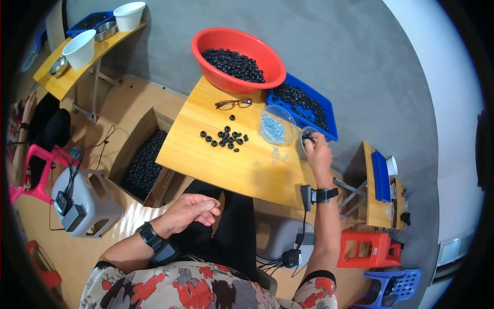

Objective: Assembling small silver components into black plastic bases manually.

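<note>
My right hand (318, 153) reaches over the rim of a small clear cup (300, 149) at the table's right edge. Its fingers are closed on a black ring-shaped part (308, 137) at the cup's mouth; the fingertips are partly hidden. Above my lap, away from the table, my left hand (193, 212) is curled with the thumb against the fingers; whatever it may hold is hidden. Beside the cup stands a round clear tub (272, 127) of small silvery-blue pieces. Some small silvery pieces (277, 156) lie loose near it. Several black ring-shaped parts (226, 136) are scattered mid-table.
A red basin (278, 69) of black parts and a blue tray (332, 123) line the table's far side. Glasses (233, 104) lie before the basin. On the floor at left stand a cardboard box (119, 164) of black parts and a grey stool (87, 188) with cables.
</note>
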`<action>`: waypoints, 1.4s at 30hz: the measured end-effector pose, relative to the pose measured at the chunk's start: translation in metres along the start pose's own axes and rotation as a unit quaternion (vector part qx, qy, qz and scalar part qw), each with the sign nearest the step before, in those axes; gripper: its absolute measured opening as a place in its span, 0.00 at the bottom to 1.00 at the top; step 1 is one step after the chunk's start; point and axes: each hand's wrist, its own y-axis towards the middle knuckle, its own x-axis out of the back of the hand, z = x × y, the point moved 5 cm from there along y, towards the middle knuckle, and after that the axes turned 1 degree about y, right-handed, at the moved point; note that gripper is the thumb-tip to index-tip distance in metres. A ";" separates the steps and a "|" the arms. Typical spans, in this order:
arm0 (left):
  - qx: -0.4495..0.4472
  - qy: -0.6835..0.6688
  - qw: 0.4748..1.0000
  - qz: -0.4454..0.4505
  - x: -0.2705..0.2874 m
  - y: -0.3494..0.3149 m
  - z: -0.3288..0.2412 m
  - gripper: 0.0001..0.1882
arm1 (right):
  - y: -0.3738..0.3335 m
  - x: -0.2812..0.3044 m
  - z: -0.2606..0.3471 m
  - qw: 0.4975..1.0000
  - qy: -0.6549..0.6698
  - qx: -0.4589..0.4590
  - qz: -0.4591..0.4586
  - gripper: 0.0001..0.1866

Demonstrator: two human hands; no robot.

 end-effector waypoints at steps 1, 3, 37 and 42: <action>0.003 -0.002 1.000 -0.001 0.000 0.000 0.000 0.15 | -0.003 -0.008 0.017 0.999 0.023 0.021 0.025 0.11; 0.003 -0.002 1.000 -0.004 0.000 0.000 -0.001 0.15 | -0.015 -0.020 0.045 0.997 0.035 0.051 0.043 0.09; -0.071 -0.003 0.996 -0.050 0.007 0.002 -0.008 0.11 | -0.125 -0.033 0.171 0.911 0.337 0.108 0.211 0.14; -0.112 -0.054 0.992 -0.029 0.005 0.002 -0.012 0.13 | -0.145 -0.029 0.180 0.890 0.370 0.091 0.253 0.15</action>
